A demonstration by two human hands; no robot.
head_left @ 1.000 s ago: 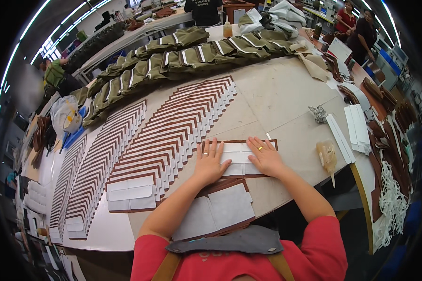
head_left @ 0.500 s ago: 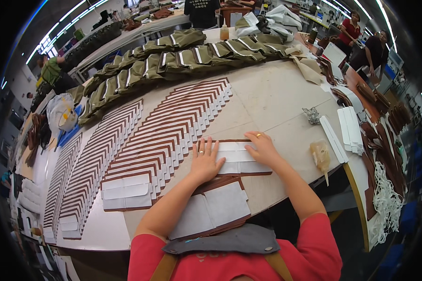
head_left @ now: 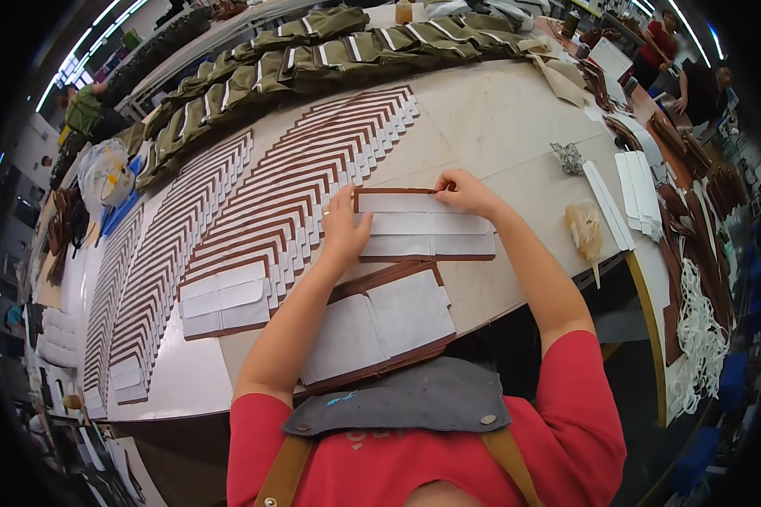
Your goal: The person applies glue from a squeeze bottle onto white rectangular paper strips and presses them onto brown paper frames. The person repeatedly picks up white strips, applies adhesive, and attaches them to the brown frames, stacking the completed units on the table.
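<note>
Head view: a brown-edged panel (head_left: 423, 226) with white backing lies on the table (head_left: 503, 139), directly in front of the person, just beyond a stack (head_left: 376, 329) of similar pieces and just right of a long overlapped row (head_left: 309, 196). The left hand (head_left: 342, 228) is unclenched at its left end, fingers along the short side and thumb reaching onto the white; whether it bears down or only steadies cannot be told. The right hand (head_left: 469, 194) has its fingers curled, and seems to pinch the brown far edge near the right corner between thumb and fingertips, though the exact contact is partly hidden. So the panel sits between the hands, most of it uncovered on the near side of the right-hand pinch, its rounded white flap and near border untouched. The step in hand looks like working or straightening that far edge. The next move seems to call for the left hand holding the piece square while the right thumb and fingers follow the border evenly, without skewing it.
</note>
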